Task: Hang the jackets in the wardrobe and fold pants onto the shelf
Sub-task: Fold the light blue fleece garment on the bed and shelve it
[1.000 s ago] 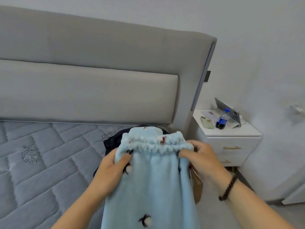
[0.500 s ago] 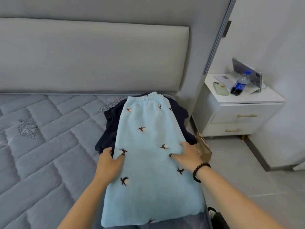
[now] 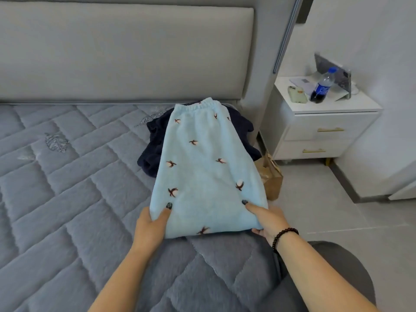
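Pants (image 3: pixel 202 172) lie flat on the bed (image 3: pixel 67 199), waistband twd the headboard (image 3: pixel 126 52), upper part over a dark garment (image 3: pixel 155 140). My left hand (image 3: pixel 150 226) grips the near left corner, thumb on top, fingers under. My right hand (image 3: pixel 267 219) holds the near right corner, thumb on top of the fabric, w/ a bracelet (image 3: pixel 282 238) on the wrist. Nightstand (image 3: pixel 326 131) at right carries a bottle (image 3: pixel 322 87) & phone (image 3: pixel 297 93). Paper bag (image 3: pixel 271 176) on the floor btwn bed & nightstand.
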`<state>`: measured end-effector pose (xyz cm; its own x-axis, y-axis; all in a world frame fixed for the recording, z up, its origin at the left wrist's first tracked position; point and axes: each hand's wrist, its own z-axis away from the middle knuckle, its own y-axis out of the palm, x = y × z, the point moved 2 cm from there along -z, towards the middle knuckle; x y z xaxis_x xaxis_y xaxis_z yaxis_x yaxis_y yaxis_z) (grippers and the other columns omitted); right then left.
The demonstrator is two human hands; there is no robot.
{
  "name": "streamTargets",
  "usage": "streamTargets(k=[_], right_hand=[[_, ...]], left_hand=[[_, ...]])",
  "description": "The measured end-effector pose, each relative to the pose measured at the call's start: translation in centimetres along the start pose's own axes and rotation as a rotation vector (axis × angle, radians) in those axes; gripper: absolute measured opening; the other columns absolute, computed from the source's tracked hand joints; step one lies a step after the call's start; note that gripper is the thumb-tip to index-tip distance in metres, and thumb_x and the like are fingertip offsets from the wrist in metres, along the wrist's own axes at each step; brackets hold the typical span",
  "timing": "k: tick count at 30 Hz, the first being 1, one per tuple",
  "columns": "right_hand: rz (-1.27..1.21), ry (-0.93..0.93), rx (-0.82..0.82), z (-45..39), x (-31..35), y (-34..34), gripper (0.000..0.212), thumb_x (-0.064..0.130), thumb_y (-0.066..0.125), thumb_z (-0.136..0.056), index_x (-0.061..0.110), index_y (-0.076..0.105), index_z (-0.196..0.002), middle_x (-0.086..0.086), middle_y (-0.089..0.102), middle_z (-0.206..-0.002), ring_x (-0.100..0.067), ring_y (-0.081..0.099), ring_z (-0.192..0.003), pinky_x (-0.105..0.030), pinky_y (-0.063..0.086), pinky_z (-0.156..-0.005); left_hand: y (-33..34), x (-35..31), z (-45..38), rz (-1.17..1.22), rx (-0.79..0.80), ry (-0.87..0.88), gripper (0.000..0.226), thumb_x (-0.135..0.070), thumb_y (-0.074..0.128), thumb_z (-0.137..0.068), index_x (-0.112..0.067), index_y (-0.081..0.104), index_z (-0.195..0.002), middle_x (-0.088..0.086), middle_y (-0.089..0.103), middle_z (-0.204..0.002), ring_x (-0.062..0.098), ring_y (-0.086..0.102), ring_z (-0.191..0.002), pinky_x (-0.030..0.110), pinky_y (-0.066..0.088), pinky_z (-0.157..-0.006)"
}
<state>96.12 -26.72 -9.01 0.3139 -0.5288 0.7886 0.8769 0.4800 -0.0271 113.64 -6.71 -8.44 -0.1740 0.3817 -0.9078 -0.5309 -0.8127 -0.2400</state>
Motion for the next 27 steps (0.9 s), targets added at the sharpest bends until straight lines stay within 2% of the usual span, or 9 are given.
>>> streamTargets(k=[5, 9, 12, 14, 16, 18, 23, 25, 27], right_hand=[[0.279, 0.153, 0.208, 2.0, -2.2, -3.8, 0.034, 0.015, 0.081, -0.073, 0.01, 0.064, -0.102, -0.011, 0.069, -0.099, -0.024, 0.066, -0.087, -0.037, 0.058, -0.067], [0.63, 0.189, 0.281, 2.4, -4.5, -5.0, 0.058, 0.016, 0.089, -0.061, 0.012, 0.06, -0.111, -0.005, 0.066, -0.112, -0.02, 0.062, -0.101, -0.04, 0.055, -0.088], [0.915, -0.113, 0.05, 2.6, -3.7, -3.6, 0.078, 0.024, 0.08, -0.066, 0.017, 0.035, -0.13, -0.007, 0.043, -0.127, -0.025, 0.045, -0.117, -0.04, 0.045, -0.098], [1.187, -0.628, -0.232, 3.8, -2.8, -0.8, 0.084, 0.019, 0.072, -0.074, 0.017, 0.023, -0.142, -0.012, 0.03, -0.141, -0.033, 0.032, -0.132, -0.045, 0.036, -0.108], [1.225, -1.069, -0.164, 4.3, -2.8, 2.8, 0.084, 0.005, 0.069, -0.074, 0.015, 0.025, -0.146, -0.016, 0.029, -0.15, -0.037, 0.027, -0.14, -0.048, 0.027, -0.113], [1.328, -1.198, 0.1, 2.4, -4.5, 5.1, 0.072, 0.011, 0.063, -0.082, 0.016, 0.03, -0.146, -0.014, 0.029, -0.153, -0.033, 0.026, -0.142, -0.05, 0.023, -0.114], [1.48, -0.796, 0.033, -4.0, -4.7, 2.2, 0.072, 0.057, 0.026, -0.094, 0.021, 0.004, -0.153, -0.005, -0.004, -0.16, -0.024, -0.004, -0.148, -0.043, 0.002, -0.118], [1.388, -0.613, -0.068, -5.7, -2.9, 0.8, 0.083, 0.061, 0.029, -0.093, 0.02, -0.013, -0.15, -0.009, -0.021, -0.157, -0.029, -0.019, -0.145, -0.046, -0.002, -0.119], [1.322, -0.75, -0.109, -6.0, -0.1, 1.7, 0.09, 0.05, 0.05, -0.088, 0.012, -0.001, -0.152, -0.018, -0.01, -0.158, -0.038, -0.01, -0.145, -0.052, 0.009, -0.117]], left_hand=[[-1.2, 3.2, 5.1, -0.091, -0.028, -0.092, 0.016, -0.03, 0.063, -0.09, -0.017, 0.057, -0.098, 0.009, 0.067, -0.097, 0.02, 0.064, -0.081, 0.038, 0.059, -0.069], [-2.0, 6.5, 8.2, -0.332, -0.075, -0.178, 0.063, -0.064, 0.071, -0.067, -0.013, 0.056, -0.103, 0.005, 0.067, -0.1, 0.022, 0.063, -0.083, 0.041, 0.053, -0.069], [-2.0, 5.8, 7.7, -0.507, -0.196, -0.019, 0.074, -0.042, 0.072, -0.08, -0.009, 0.037, -0.136, 0.012, 0.048, -0.134, 0.03, 0.049, -0.119, 0.048, 0.045, -0.098], [-0.5, 3.5, 6.9, -0.653, -0.268, 0.304, 0.073, -0.03, 0.065, -0.087, -0.006, 0.028, -0.146, 0.014, 0.032, -0.151, 0.03, 0.028, -0.14, 0.046, 0.029, -0.113], [2.0, 2.3, 4.8, -0.739, -0.2, 0.543, 0.064, -0.024, 0.054, -0.094, -0.007, 0.024, -0.149, 0.011, 0.022, -0.158, 0.026, 0.015, -0.148, 0.045, 0.02, -0.118], [4.4, 3.1, 1.8, -0.858, -0.087, 0.581, 0.064, -0.033, 0.038, -0.099, -0.01, 0.015, -0.154, 0.008, 0.011, -0.162, 0.021, 0.006, -0.15, 0.047, 0.015, -0.12], [5.6, 7.3, -1.2, -1.053, -0.068, 0.438, 0.077, -0.064, 0.009, -0.093, -0.018, -0.004, -0.154, 0.001, -0.006, -0.162, 0.016, -0.01, -0.149, 0.04, -0.003, -0.121], [5.6, 6.5, -1.4, -1.027, -0.145, 0.412, 0.08, -0.063, 0.012, -0.093, -0.013, 0.006, -0.155, 0.006, 0.002, -0.163, 0.02, -0.001, -0.15, 0.046, 0.007, -0.121], [5.7, 4.6, -3.0, -0.907, -0.173, 0.452, 0.075, -0.056, 0.019, -0.095, -0.009, 0.017, -0.153, 0.009, 0.01, -0.161, 0.022, 0.005, -0.149, 0.051, 0.016, -0.118]])
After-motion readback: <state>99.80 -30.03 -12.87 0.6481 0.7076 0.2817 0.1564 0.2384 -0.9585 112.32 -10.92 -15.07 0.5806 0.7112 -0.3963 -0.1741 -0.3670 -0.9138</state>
